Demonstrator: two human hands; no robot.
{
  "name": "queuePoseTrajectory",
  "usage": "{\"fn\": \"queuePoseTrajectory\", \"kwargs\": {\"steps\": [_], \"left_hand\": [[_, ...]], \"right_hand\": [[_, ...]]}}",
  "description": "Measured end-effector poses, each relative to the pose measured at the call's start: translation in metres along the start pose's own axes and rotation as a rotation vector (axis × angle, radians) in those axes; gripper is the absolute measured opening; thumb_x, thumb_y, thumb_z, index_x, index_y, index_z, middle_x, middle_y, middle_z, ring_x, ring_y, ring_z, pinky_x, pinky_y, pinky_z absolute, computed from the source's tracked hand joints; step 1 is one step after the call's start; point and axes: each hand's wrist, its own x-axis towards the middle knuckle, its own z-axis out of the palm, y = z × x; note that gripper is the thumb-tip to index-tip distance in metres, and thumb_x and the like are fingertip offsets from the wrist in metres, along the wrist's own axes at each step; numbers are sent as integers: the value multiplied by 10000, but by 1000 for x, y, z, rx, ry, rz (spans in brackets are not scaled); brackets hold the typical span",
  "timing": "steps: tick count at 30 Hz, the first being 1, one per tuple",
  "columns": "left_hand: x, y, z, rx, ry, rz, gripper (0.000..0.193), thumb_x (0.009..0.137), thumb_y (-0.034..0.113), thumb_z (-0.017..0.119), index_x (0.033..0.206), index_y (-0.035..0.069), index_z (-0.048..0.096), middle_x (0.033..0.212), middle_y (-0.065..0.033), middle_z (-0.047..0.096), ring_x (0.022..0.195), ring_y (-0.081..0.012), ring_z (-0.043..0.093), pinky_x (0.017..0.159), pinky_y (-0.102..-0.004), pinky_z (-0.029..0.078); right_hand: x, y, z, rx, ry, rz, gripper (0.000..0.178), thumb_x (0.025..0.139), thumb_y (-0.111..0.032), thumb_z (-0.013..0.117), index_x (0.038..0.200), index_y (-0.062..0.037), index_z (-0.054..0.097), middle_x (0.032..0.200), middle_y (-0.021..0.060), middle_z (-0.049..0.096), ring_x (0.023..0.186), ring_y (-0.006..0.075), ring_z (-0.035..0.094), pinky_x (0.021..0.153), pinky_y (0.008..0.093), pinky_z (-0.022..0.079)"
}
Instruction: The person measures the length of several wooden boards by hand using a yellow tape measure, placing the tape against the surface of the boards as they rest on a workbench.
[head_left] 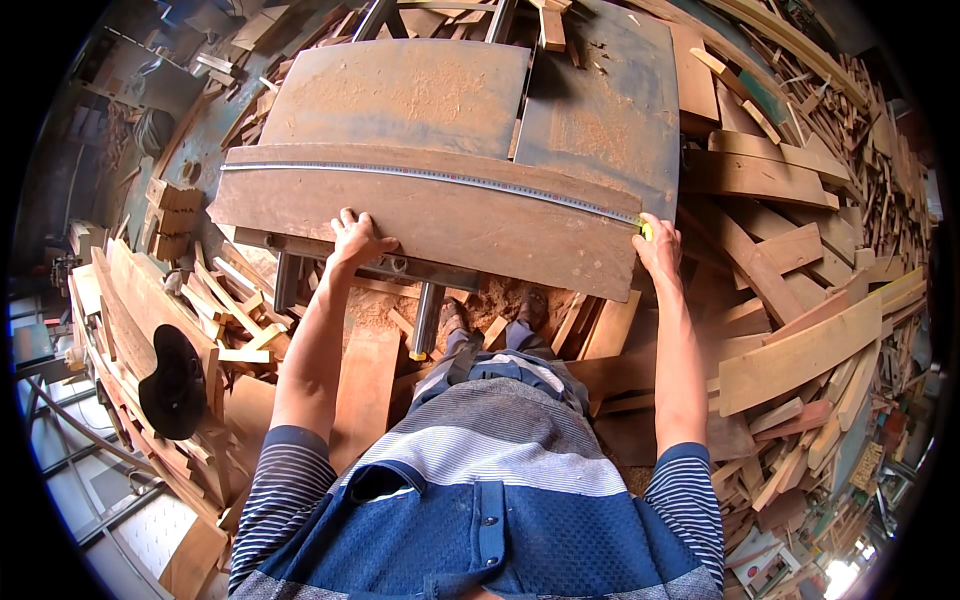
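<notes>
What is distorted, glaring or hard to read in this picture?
Head view: fisheye distortion bows the board and tape measure; black surrounds the round image; a bright spot glares at lower right; the tape's markings are too small to read.

On the silver blade of your tape measure [435, 174], laid along the brown board [430, 220], you have a printed scale with dark graduations and a few small red marks, its figures too fine to read surely. To your left, the stacked wooden blocks [175, 196] carry dark, letter-like marks on one face, too small and blurred to make out.
</notes>
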Motion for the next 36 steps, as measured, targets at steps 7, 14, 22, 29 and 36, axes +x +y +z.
{"fn": "queuePoseTrajectory", "kwargs": {"steps": [7, 14, 22, 29, 36], "left_hand": [[-1, 3, -3, -4, -2, 0, 890, 764, 510, 847, 1340, -92, 532, 1537, -388, 251, 1360, -544, 302, 1144, -559, 343], [-2, 1, -1, -8, 14, 6, 877, 765, 506, 849, 1328, -91, 539, 1534, -389, 257, 1354, -546, 310, 1142, -561, 343], [-1, 3, -2, 26, 4, 6, 871, 785, 514, 832, 1339, -87, 532, 1516, -377, 282, 1350, -534, 327, 1141, -558, 346], [-2, 1, -1, 41, 19, 8, 868, 793, 514, 826, 1347, -86, 530, 1502, -378, 296, 1340, -526, 340, 1132, -559, 351], [-3, 2, -2, 35, 18, 19, 884, 794, 521, 826, 1340, -105, 524, 1488, -398, 300, 1340, -539, 344, 1125, -567, 359]], "right_hand": [[1, 2, 1, 20, 14, -20, 540, 788, -211, 751, 1320, -243, 666, 1251, 119, 642, 1210, 361, 557, 1051, 471, 463], [1, 2, 2, 12, 19, -17, 541, 786, -209, 755, 1319, -244, 667, 1251, 114, 643, 1209, 359, 560, 1050, 471, 466], [2, 4, 4, -1, 15, -11, 537, 794, -219, 749, 1323, -258, 662, 1269, 98, 638, 1227, 350, 555, 1045, 488, 472], [3, 3, 4, -4, 7, -15, 539, 792, -219, 748, 1322, -258, 662, 1272, 102, 638, 1232, 354, 553, 1048, 488, 471], [2, 2, 3, 12, 2, -15, 539, 786, -213, 743, 1317, -255, 666, 1271, 110, 637, 1224, 360, 554, 1052, 480, 465]]}}
